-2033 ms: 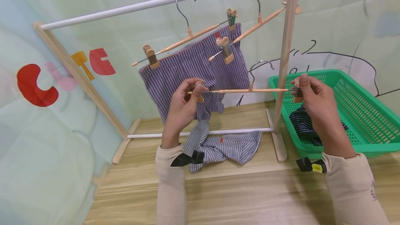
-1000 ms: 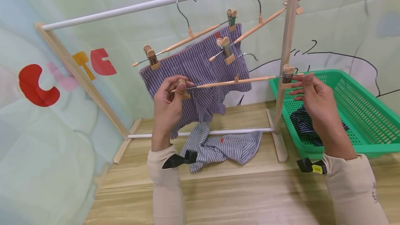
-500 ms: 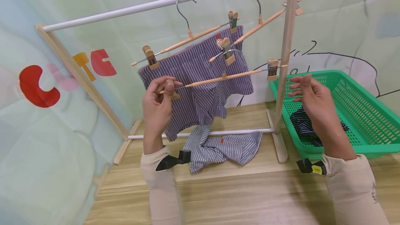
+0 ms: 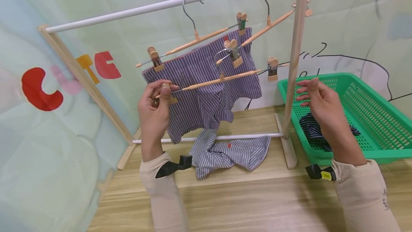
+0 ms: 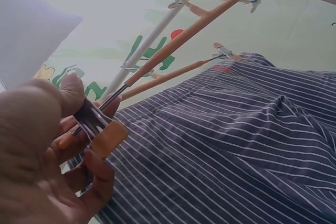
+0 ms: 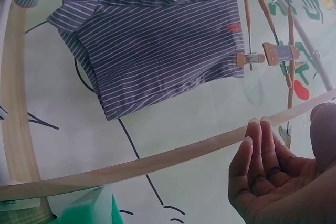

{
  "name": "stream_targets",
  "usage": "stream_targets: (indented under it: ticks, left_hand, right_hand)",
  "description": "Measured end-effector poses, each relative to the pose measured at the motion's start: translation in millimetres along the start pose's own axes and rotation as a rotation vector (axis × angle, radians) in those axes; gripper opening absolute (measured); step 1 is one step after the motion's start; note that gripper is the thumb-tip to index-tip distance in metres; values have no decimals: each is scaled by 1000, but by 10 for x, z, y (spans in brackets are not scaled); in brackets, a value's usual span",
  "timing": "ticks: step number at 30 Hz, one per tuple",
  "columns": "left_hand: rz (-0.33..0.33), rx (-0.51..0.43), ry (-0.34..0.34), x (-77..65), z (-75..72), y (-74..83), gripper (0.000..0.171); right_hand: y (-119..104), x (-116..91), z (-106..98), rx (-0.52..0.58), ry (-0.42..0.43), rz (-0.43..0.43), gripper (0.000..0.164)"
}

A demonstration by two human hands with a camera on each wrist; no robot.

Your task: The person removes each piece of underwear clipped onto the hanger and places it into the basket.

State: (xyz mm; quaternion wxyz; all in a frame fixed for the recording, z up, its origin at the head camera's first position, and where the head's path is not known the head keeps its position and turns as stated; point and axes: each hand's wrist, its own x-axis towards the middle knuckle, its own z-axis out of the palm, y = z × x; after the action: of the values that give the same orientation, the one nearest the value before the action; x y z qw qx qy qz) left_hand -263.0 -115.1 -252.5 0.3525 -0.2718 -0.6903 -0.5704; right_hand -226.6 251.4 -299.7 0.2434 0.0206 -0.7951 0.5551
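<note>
My left hand (image 4: 153, 108) pinches the clip (image 5: 102, 129) at the left end of a peach-coloured clip hanger (image 4: 222, 78). This hanger is held in front of striped shorts (image 4: 193, 106), its hook turned up and its far clip (image 4: 272, 69) biting nothing. My right hand (image 4: 322, 101) holds nothing; its fingers are loosely bent beside the rack's right post, over the green basket. The shorts hang by two clips from a second hanger (image 4: 197, 40) on the rack's top rail. A third hanger (image 4: 267, 28) hangs bare to the right, overlapping the shorts in the head view.
The small rack has a white top rail (image 4: 128, 10) and a wooden right post (image 4: 293, 56). Striped clothing (image 4: 238, 155) lies on the wooden table under the lower rail. A green basket (image 4: 379, 117) at the right holds dark striped clothing (image 4: 310, 128).
My right hand has let go of the hanger's right clip. My left hand has moved left with the hanger, whose right end swung up and away from the right hand.
</note>
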Motion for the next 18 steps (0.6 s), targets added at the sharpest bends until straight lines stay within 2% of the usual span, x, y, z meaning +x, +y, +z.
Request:
stream_targets:
  ticks: [3,18]
  left_hand:
    - [-9,-24,-3,22,-42,25,25]
    - [-20,-2,33,11,-65,-31,24]
  right_hand:
    - [-65,-77,-2,-9,8,22,59]
    - [3,-25,31,-5,1,2,57]
